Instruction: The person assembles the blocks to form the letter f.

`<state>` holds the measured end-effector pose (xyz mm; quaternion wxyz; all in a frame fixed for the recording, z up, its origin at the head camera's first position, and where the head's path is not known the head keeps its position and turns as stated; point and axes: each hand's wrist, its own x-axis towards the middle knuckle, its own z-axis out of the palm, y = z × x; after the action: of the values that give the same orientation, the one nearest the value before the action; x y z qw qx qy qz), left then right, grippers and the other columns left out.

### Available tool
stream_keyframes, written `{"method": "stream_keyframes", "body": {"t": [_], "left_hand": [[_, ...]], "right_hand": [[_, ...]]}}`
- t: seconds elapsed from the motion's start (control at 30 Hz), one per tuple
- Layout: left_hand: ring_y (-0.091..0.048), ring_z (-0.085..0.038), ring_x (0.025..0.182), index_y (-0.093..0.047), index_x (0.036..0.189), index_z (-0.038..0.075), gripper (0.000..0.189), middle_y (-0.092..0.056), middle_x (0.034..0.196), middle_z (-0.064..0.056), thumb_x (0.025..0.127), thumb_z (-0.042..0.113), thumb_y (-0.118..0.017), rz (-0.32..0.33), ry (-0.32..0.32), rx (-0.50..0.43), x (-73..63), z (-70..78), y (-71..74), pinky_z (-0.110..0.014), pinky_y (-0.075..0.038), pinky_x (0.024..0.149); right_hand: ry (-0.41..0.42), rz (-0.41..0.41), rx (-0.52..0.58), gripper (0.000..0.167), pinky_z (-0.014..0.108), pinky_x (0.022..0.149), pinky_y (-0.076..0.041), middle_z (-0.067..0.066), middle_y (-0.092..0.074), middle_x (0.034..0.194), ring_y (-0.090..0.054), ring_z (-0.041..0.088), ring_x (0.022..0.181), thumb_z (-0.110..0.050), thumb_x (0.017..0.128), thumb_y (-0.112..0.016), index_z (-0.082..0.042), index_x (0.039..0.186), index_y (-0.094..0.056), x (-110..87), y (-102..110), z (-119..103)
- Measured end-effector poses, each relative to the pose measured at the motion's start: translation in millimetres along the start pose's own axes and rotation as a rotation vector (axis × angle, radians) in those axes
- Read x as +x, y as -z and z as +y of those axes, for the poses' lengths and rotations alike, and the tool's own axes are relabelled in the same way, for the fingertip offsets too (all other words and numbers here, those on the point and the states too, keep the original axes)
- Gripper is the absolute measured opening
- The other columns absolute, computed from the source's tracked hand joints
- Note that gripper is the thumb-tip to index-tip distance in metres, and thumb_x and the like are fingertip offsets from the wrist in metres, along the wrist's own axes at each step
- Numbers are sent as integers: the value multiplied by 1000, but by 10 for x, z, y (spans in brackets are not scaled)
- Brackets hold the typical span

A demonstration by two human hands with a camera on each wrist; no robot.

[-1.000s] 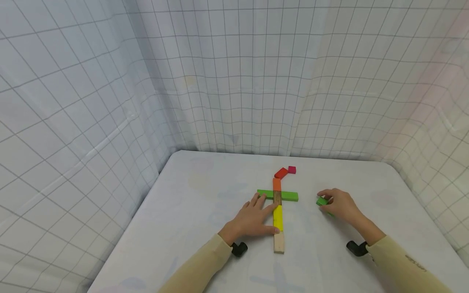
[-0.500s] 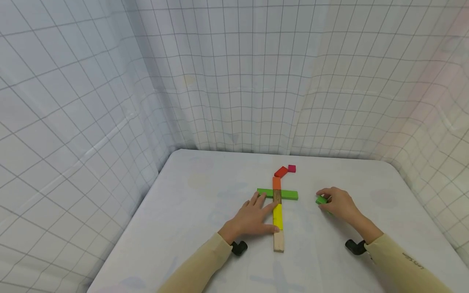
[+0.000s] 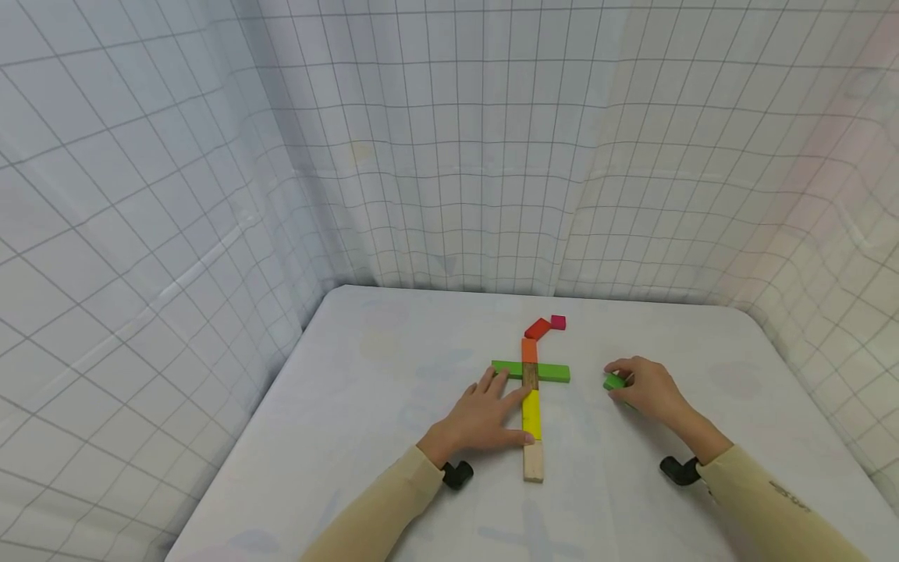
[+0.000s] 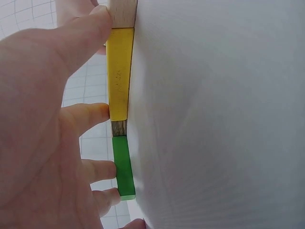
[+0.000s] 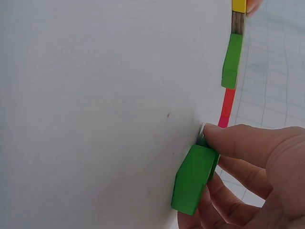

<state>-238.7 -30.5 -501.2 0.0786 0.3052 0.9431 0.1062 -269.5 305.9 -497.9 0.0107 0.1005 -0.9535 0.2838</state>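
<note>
My left hand (image 3: 477,421) lies palm down with spread fingers along a flat cross of wooden blocks. Its thumb touches the joint of the yellow block (image 3: 531,414) and plain wood block (image 3: 533,464). The index fingertip meets the yellow block beside the dark brown block (image 3: 530,378); other fingertips touch the left green block (image 4: 123,164). To the right, my right hand (image 3: 653,390) pinches a green block (image 5: 193,176) close over the table. Behind that block, another green piece (image 5: 214,166) shows, partly hidden by the fingers.
Opposite the left arm of the cross lies the right green block (image 3: 554,373). An orange block (image 3: 530,350), a tilted red block (image 3: 538,329) and a magenta cube (image 3: 558,321) continue the line toward the back. Gridded white curtains (image 3: 449,156) surround the white table (image 3: 393,336).
My right hand shifts very slightly left with its green block, and less green shows below its fingers. The left hand and the cross of blocks stay in place.
</note>
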Motion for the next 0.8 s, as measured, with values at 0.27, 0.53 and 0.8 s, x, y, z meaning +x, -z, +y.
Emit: {"method": "stream_keyframes", "body": {"t": [0.27, 0.53, 0.8], "left_hand": [[-6, -36, 153, -29, 160, 34, 85, -14, 167, -13, 89, 72, -56, 0, -4, 8, 22, -15, -45, -56, -25, 116], [-5, -36, 153, -27, 160, 36, 85, -12, 167, -12, 89, 74, -53, -7, -5, 12, 29, -31, -30, -55, -24, 117], [-6, -37, 153, -29, 160, 34, 85, -13, 167, -13, 89, 72, -56, -12, -3, -8, 12, -13, 12, -56, -24, 116]], "right_hand": [[-22, -5, 0, 40, 32, 63, -53, 13, -65, 102, -62, 28, 88, -9, 80, -84, -5, 118, -73, 50, 5, -18], [-23, 3, -3, 41, 36, 67, -53, 14, -66, 105, -63, 29, 92, -10, 81, -83, -6, 120, -72, 125, 37, -75], [-24, 21, 5, 42, 36, 68, -53, 15, -66, 108, -64, 30, 94, -9, 82, -83, -5, 122, -71, 225, 49, -66]]}}
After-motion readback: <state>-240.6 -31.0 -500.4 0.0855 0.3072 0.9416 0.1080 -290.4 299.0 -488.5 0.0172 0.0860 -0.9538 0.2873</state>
